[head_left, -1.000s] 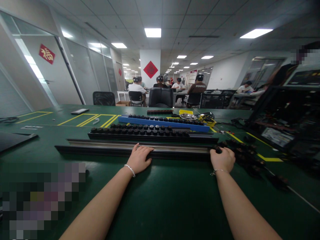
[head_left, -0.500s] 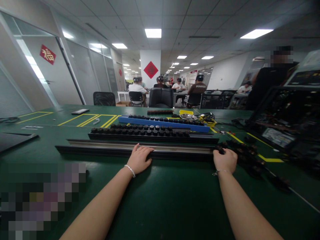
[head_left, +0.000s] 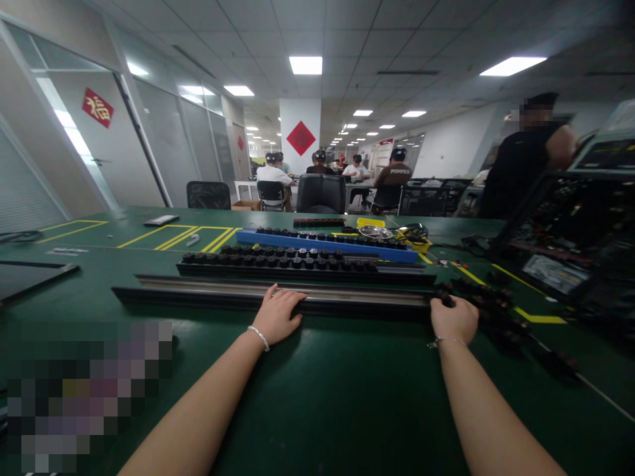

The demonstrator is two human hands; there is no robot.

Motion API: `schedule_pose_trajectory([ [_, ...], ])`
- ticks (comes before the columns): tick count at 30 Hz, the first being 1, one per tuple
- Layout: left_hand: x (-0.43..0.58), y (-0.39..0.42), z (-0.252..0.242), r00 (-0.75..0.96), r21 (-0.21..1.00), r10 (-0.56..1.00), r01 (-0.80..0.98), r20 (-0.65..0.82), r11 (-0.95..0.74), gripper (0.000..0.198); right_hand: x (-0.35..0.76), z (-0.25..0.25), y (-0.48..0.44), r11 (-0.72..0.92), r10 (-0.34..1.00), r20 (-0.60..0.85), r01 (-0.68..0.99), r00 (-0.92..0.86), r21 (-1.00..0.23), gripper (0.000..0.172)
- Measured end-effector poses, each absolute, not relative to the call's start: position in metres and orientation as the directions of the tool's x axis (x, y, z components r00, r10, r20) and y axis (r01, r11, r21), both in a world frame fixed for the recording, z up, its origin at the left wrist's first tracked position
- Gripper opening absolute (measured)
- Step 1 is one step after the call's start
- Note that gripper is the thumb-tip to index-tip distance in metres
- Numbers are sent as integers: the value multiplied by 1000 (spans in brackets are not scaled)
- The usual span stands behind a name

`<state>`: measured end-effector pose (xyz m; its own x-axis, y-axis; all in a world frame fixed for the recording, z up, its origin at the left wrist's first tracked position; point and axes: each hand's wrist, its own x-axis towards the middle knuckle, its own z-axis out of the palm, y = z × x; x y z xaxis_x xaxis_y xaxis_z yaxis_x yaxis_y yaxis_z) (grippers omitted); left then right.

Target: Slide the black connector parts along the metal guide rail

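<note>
A long black rail (head_left: 198, 295) with a pale inner channel lies across the green table. My left hand (head_left: 280, 314) rests on its near edge at the middle, fingers spread over the rim. At the rail's right end, my right hand (head_left: 454, 318) is closed round a small black part (head_left: 446, 299). Just behind the rail lies another black rail (head_left: 307, 271) filled with round black parts. Farther back is a blue rail (head_left: 327, 248) with a row of similar black parts.
Loose black parts (head_left: 510, 327) lie right of my right hand. Behind the rails are a metal dish (head_left: 376, 232) and a yellow tray (head_left: 370, 223). A rack of equipment (head_left: 555, 251) stands at the right, with a person in black (head_left: 518, 162) behind it.
My right hand has moved slightly to the right with the black part. My left hand has stayed in place on the rail. The person in black at the right has shifted left.
</note>
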<state>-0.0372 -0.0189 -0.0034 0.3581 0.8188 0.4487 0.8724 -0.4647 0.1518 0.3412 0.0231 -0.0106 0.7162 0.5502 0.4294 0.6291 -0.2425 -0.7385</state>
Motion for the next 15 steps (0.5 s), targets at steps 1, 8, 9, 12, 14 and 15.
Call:
schedule_pose_trajectory([
  [1, -37, -19, -3, 359, 153, 819, 872, 447, -466, 41, 342, -11, 23, -244, 548, 431, 629, 717, -738, 34],
  [8, -38, -19, -4, 357, 152, 821, 874, 446, -462, 41, 347, -11, 23, -254, 534, 433, 627, 726, -737, 35],
  [9, -38, -19, -4, 356, 152, 820, 874, 447, -462, 41, 348, -11, 23, -264, 536, 423, 621, 731, -738, 36],
  [12, -38, -19, -4, 358, 152, 817, 872, 452, -466, 41, 350, -8, 21, -286, 548, 391, 605, 739, -743, 38],
  [14, -38, -18, -4, 360, 154, 815, 869, 453, -470, 41, 351, -7, 20, -296, 558, 374, 599, 741, -745, 40],
  [15, -38, -18, -4, 360, 156, 815, 868, 453, -471, 41, 351, -6, 20, -301, 564, 365, 596, 741, -745, 42],
])
